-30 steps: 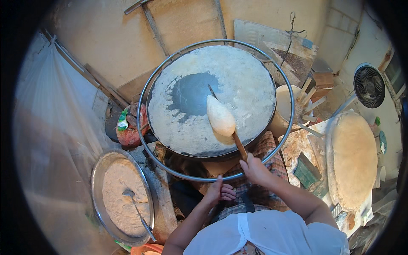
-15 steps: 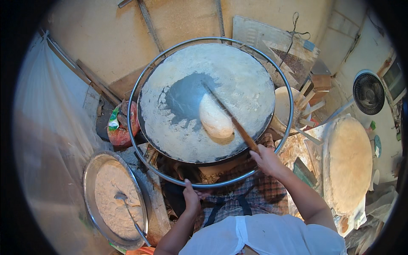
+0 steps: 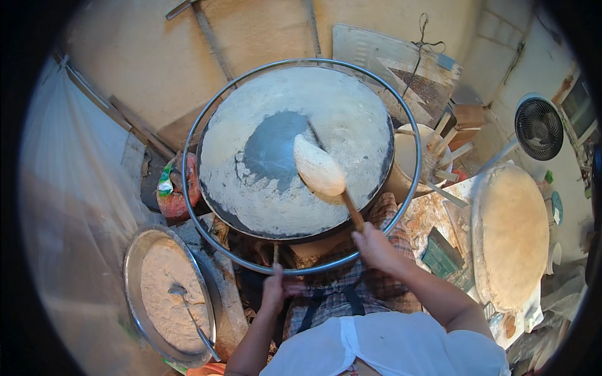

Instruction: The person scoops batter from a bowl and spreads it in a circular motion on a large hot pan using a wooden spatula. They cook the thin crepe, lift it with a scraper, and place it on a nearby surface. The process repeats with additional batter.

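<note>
My right hand (image 3: 376, 247) grips the wooden handle of a long, thin spreader (image 3: 353, 212) low over the right half of a big round griddle (image 3: 295, 216). A soft, pale lump of batter (image 3: 318, 168) lies against the spreader and covers part of its length. A thin pale layer coats most of the griddle, leaving a dark, ragged bare patch left of the lump. At the griddle's near side, my left hand (image 3: 276, 289) has its thumb on the metal ring (image 3: 320, 271) that circles the griddle; its other fingers are blurred, curled below the ring.
A metal basin (image 3: 216, 307) of batter with a ladle (image 3: 179, 290) stands at the lower left. To the right are a stack of round flatbreads (image 3: 511, 241), a bucket (image 3: 411, 150) with wooden sticks, and a fan (image 3: 538, 128). Plastic sheeting (image 3: 81, 207) hangs at left.
The spreader has shifted under or behind the batter lump, which lay to its left before. My right hand has come slightly left and nearer. My left hand stays by the ring; the whole view has shifted a little.
</note>
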Tool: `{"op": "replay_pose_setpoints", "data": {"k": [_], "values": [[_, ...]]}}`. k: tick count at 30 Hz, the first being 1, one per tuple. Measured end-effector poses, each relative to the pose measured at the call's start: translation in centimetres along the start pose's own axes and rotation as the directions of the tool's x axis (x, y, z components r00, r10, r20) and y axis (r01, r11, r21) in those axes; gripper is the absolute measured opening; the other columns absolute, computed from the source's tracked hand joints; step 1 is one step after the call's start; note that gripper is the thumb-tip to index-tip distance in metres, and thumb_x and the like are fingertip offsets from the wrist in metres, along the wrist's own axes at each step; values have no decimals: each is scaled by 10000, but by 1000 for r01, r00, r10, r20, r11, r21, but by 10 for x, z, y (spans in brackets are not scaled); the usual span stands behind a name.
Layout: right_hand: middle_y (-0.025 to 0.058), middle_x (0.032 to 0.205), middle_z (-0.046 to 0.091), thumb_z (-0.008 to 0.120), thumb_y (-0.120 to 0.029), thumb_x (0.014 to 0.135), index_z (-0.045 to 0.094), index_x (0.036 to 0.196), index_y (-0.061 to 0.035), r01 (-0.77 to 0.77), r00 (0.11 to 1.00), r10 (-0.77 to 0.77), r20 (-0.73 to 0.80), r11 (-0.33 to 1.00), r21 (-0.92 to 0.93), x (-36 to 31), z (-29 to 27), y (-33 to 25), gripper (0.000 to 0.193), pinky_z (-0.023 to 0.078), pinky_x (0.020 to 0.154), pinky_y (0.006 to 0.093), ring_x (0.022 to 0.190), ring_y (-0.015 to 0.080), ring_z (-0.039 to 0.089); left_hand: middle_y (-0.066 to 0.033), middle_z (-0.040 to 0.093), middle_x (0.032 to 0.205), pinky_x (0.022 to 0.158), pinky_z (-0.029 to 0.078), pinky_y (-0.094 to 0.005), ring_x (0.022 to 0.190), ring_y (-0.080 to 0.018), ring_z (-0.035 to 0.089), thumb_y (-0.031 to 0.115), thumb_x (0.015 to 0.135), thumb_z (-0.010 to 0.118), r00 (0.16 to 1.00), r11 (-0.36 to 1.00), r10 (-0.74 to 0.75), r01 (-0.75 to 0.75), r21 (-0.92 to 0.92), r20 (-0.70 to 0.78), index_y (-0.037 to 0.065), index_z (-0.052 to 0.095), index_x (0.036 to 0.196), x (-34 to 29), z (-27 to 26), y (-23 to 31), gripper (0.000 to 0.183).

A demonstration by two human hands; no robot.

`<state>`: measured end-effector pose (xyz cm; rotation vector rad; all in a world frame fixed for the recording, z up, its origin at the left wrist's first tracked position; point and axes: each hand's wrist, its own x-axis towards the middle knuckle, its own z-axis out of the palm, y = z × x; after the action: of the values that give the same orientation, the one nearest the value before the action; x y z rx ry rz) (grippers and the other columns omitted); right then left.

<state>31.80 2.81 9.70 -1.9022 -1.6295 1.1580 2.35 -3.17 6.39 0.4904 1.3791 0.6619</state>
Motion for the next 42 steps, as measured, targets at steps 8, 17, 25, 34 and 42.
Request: {"op": "replay_pose_setpoints", "data": {"k": [8,17,25,34,42], "values": [[345,804,599,510,-297,934,501,964,98,46,997,-46,-64,999,-3,15,-36,-5,396,490,730,514,813,493,605,-248,652,861,615,572,-390,729,-323,676,577,969,247,999,986,32,-37,-162,-33,-81,514,1005,6,14,-13,711],[315,810,612,545,-291,918,534,923,75,137,990,-136,32,989,-53,15,-50,-7,366,481,714,519,801,478,604,-188,673,877,713,551,-348,762,-270,683,510,943,459,880,931,-263,123,345,396,-62,563,1024,1,52,-6,587],[323,774,598,524,-300,934,476,921,68,158,987,-158,1,984,-82,2,-16,-8,371,472,687,532,770,492,595,-243,652,880,649,578,-382,747,-349,677,569,959,328,931,890,113,-251,-382,-347,-114,494,1088,12,17,-5,715],[324,759,600,507,-273,940,483,933,59,99,994,-102,-30,991,-87,-12,-9,-7,333,478,672,537,772,486,602,-218,664,941,707,565,-356,802,-308,684,568,959,340,949,985,-167,175,-4,268,-87,556,1047,-1,96,-14,695],[324,778,603,516,-275,936,472,973,55,9,997,-16,-69,995,-95,-11,-33,16,335,486,674,522,783,479,605,-193,665,945,758,546,-381,805,-276,667,489,952,457,996,997,-32,26,70,82,-78,569,1033,-9,15,-5,584]]}}
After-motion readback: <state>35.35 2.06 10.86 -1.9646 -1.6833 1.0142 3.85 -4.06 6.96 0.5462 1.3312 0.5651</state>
